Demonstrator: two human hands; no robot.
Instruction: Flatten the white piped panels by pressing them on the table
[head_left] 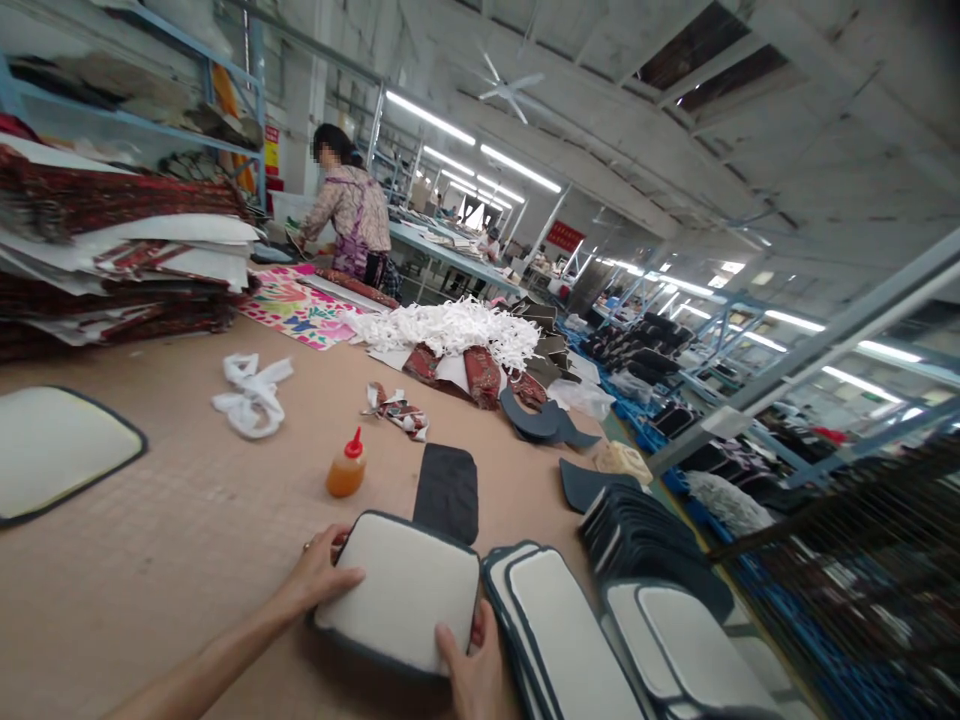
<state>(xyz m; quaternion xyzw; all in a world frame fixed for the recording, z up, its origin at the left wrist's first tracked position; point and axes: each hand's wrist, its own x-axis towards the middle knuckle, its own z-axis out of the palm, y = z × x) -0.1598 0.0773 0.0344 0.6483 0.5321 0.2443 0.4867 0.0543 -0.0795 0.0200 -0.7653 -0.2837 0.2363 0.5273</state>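
Note:
Both hands hold a cream panel (pixel 405 590) with a dark edge, tilted a little over the brown table (pixel 187 500). My left hand (pixel 322 573) grips its left side, thumb on top and fingers at the edge. At its lower right corner my right hand (pixel 472 655) pinches it the same way. Just behind the panel lies a flat black piece (pixel 448 490). A glue bottle (pixel 346 470) with a red cap and amber liquid stands behind my left hand. Close to my right hand is a stack of similar cream panels (pixel 574 630).
More panels (pixel 697 640) and dark curved pieces (pixel 645 540) lie at the right. White strips (pixel 457 330) are heaped at the back, and a white tangle (pixel 253 395) sits nearer. Fabric stacks (pixel 127 240) rise at left. A person (pixel 352 215) stands beyond the table.

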